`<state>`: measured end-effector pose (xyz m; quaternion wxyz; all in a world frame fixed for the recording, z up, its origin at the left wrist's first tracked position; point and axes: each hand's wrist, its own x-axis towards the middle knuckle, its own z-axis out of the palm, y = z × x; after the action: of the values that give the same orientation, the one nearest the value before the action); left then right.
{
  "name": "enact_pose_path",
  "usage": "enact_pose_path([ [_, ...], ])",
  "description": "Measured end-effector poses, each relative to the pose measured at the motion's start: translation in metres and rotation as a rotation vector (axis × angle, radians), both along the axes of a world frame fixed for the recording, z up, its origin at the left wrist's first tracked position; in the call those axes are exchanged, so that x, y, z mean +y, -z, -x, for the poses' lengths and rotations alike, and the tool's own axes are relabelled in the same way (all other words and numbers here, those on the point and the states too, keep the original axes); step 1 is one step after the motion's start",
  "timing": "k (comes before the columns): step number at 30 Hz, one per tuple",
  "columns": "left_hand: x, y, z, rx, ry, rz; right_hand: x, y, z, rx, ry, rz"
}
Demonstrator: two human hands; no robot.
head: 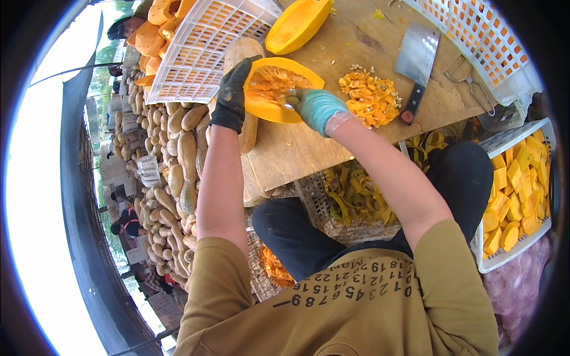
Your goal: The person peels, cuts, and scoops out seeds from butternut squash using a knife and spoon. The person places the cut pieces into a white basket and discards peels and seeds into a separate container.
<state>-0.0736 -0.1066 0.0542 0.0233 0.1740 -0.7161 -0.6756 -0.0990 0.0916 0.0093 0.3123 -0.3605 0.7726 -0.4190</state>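
Note:
My left hand (234,91), in a dark, dirty glove, grips the left end of a peeled yellow pumpkin half (276,116), cut side up, with stringy orange pulp inside. In a teal glove, my right hand (318,108) is closed on a metal scooping tool (286,99) whose end sits in the pulp; the hand hides most of it. Right of the half, a heap of pulp and seeds (374,100) lies on the wooden board (307,149). Another peeled half (299,24) rests beyond, its hollow scooped smooth. Whole tan squashes (248,133) lie beside my left hand.
A cleaver (417,58) and a wire-framed peeler (470,80) lie on the board's right side. White plastic crates stand at its back left (187,58) and back right (512,53). Low right is a crate of yellow chunks (512,262); peelings (356,196) fill a crate below the board. People are far left.

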Motion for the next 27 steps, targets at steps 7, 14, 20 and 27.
enact_pose_path([
  [7,0.004,-0.001,0.003,0.035,0.057,0.075,-0.046,0.002,0.004,-0.231,0.221,0.069],
  [14,0.011,-0.004,0.003,0.021,0.049,0.089,-0.015,0.021,0.011,0.11,0.066,0.077],
  [20,0.021,-0.007,0.0,0.031,0.001,0.103,-0.016,-0.015,0.029,0.245,0.019,0.045],
  [27,0.023,-0.007,0.0,0.119,0.082,0.241,-0.019,-0.007,0.061,0.088,0.044,0.042],
])
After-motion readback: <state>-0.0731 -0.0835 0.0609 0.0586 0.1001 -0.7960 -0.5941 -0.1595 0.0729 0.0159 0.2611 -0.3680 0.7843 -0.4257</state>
